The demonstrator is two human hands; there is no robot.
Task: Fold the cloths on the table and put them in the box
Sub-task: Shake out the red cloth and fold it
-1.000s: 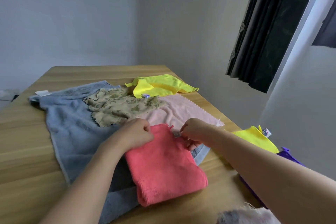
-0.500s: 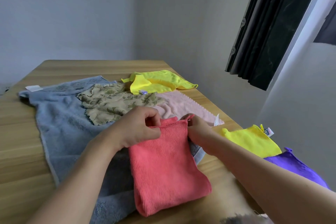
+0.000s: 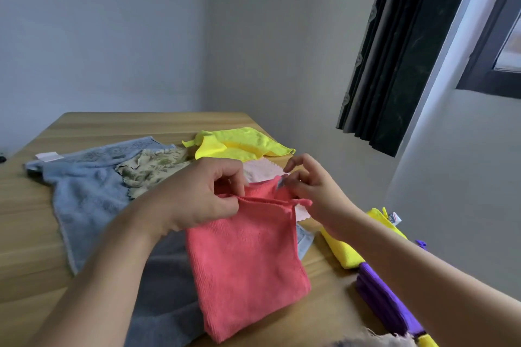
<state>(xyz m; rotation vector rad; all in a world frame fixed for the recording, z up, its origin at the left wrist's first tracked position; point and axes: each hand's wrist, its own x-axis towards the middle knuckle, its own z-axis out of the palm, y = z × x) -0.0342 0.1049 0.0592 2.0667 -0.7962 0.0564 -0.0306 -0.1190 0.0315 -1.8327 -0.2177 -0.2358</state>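
Note:
A folded coral-red cloth [image 3: 248,265] lies on top of a large blue towel [image 3: 90,197] near the table's front. My left hand [image 3: 203,191] pinches the cloth's far left corner and lifts its upper edge. My right hand [image 3: 310,191] pinches the far right corner by its small label. Behind them lie a leaf-patterned beige cloth [image 3: 152,169], a pale pink cloth [image 3: 259,172] and a crumpled yellow cloth [image 3: 236,144]. The box itself is not clearly visible.
The wooden table [image 3: 28,234] ends close on the right. Beyond that edge sit a folded yellow cloth [image 3: 346,253] and a folded purple cloth [image 3: 386,301]. A dark curtain [image 3: 394,65] hangs at the window. A frayed grey cloth [image 3: 372,341] shows at the bottom.
Both hands have raised the red cloth's far edge off the pile, and the upper layers now separate between them. The view has tilted, showing more of the folded cloths on the right.

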